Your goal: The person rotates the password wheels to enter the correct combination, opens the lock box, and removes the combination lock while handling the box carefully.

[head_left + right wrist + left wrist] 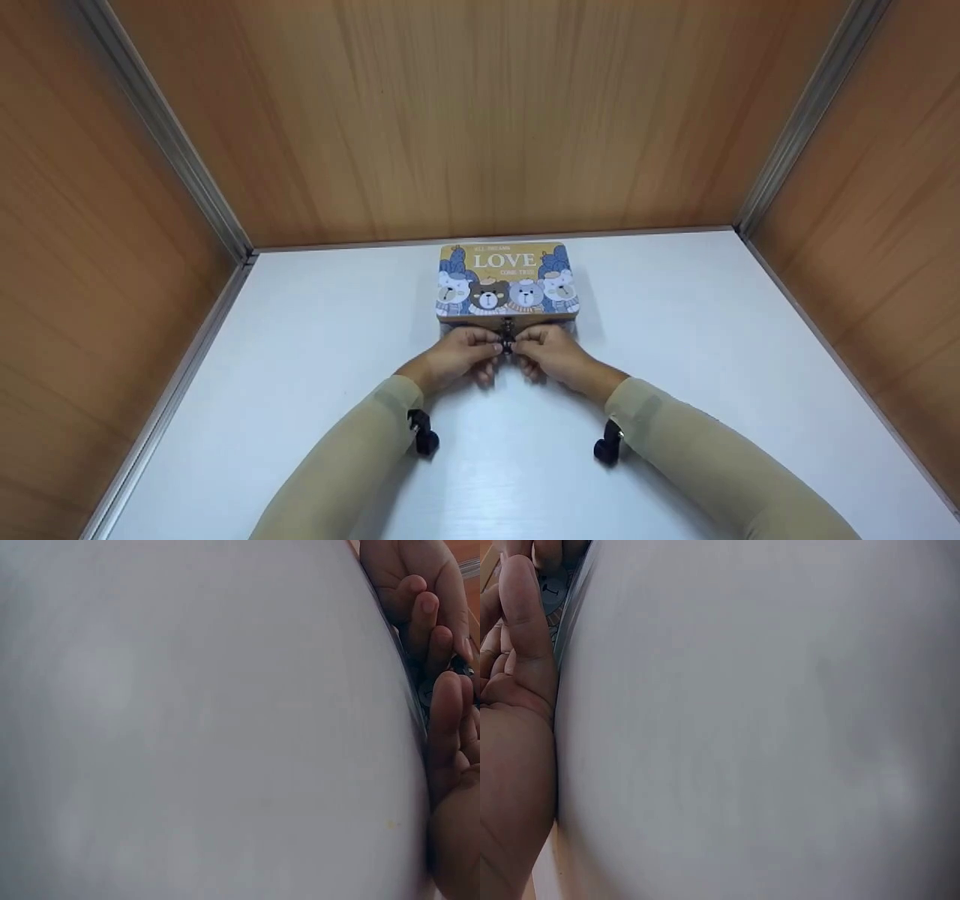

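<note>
A box (507, 279) with cartoon bears and the word LOVE on its lid stands closed on the white table. At the middle of its front is a dark metal clasp (508, 325), with a small black padlock (507, 346) below it. My left hand (457, 355) pinches the padlock from the left with thumb and fingers. From the other side my right hand (556, 354) pinches it too. The right wrist view shows part of the black padlock (463, 667) between the fingers; fingers cover most of it. The left wrist view shows my left thumb (523, 604) beside the box front.
White tabletop (330, 315) surrounds the box. Wood-grain panels rise at the back (480, 120), left (90, 247) and right (877, 187), with metal strips at the corners. A small black device (424, 433) hangs at the left wrist, another (607, 444) at the right.
</note>
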